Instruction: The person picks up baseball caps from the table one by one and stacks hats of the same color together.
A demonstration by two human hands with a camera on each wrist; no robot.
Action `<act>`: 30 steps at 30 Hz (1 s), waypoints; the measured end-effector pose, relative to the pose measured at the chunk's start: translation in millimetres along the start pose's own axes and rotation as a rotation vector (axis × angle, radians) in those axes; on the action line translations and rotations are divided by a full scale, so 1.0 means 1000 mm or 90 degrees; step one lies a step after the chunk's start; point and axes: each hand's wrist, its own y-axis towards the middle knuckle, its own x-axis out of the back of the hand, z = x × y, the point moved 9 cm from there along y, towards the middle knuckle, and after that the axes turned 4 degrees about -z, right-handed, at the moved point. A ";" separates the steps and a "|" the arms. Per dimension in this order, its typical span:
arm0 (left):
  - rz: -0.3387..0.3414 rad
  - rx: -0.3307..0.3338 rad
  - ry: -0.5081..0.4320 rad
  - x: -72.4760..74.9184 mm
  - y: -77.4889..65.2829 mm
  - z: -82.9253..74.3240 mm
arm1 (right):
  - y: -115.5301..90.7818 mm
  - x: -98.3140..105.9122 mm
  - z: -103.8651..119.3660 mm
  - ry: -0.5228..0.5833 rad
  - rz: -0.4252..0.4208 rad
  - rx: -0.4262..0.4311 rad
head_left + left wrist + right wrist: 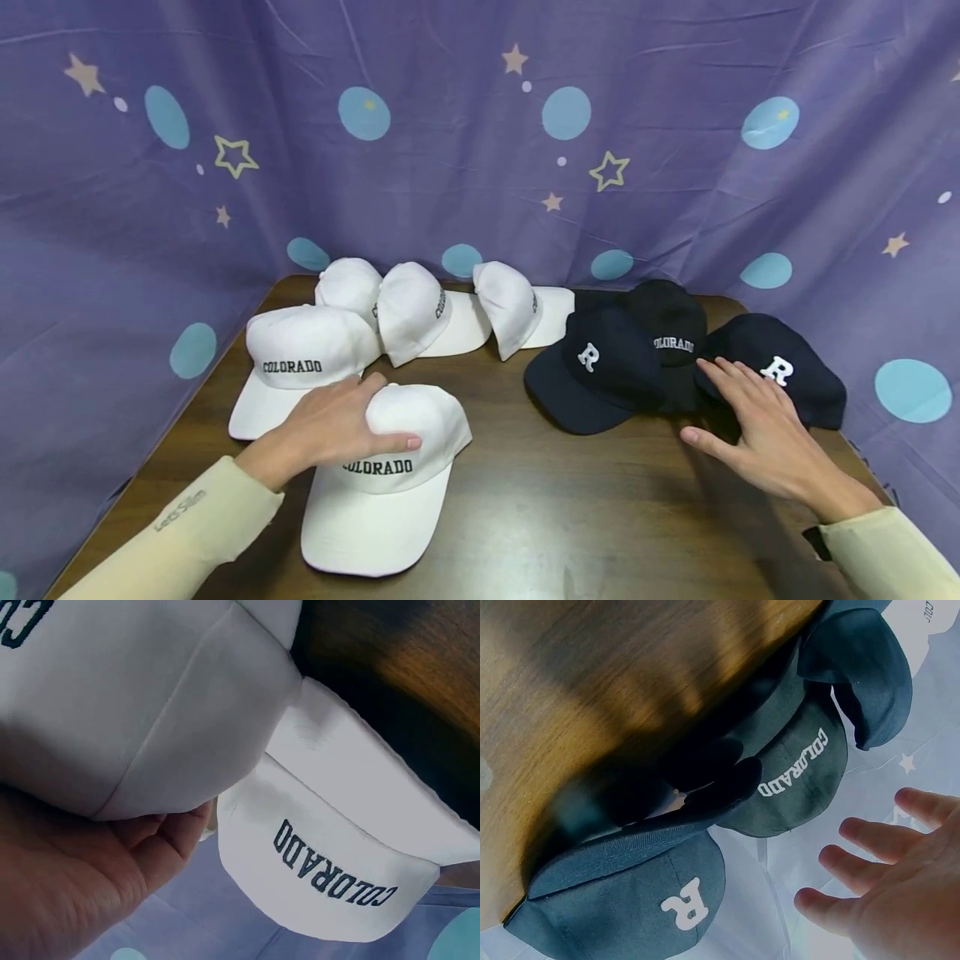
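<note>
"What's the left hand (pixel 326 429) up to?"

"Its grip is clamped on the crown of the near cap (pixel 397 512), a white one, with the thumb laid across the front by the black COLORADO lettering."

"And where is that cap?"

"Nearer the left edge of the counter (pixel 555 500) than the right, brim toward the near side. I can't tell whether it rests on the wood."

"What's around it?"

"The left cap (pixel 300 337), also white, is behind it, close to the left edge. Along the far edge are three more whites: the corner cap (pixel 348 283) by the far left corner, the middle cap (pixel 408 308) partly covering it, and the end cap (pixel 506 304) further right."

"The right hand (pixel 765 437)?"

"Its grip holds nothing: fingers straight and spread, thumb out. It hangs by the right R cap (pixel 813 383), near the far right corner. In the right wrist view, the fingertips are apart from the caps."

"Other dark ones?"

"The left R cap (pixel 611 375), brim angled to the near left, and the black cap (pixel 667 304) behind it, lettered COLORADO in white."

"Beyond the counter?"

"A purple curtain (pixel 450 183) with stars."
</note>
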 end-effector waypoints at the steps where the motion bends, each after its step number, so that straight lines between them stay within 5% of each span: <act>1: -0.005 0.000 -0.001 0.001 0.000 0.000 | 0.000 0.000 0.000 -0.002 0.001 0.002; 18: -0.062 -0.040 -0.035 0.016 0.004 -0.005 | 0.005 -0.001 -0.002 0.003 0.002 -0.013; 30: -0.085 -0.075 -0.038 0.012 0.005 -0.012 | 0.005 -0.004 0.003 0.003 0.009 -0.002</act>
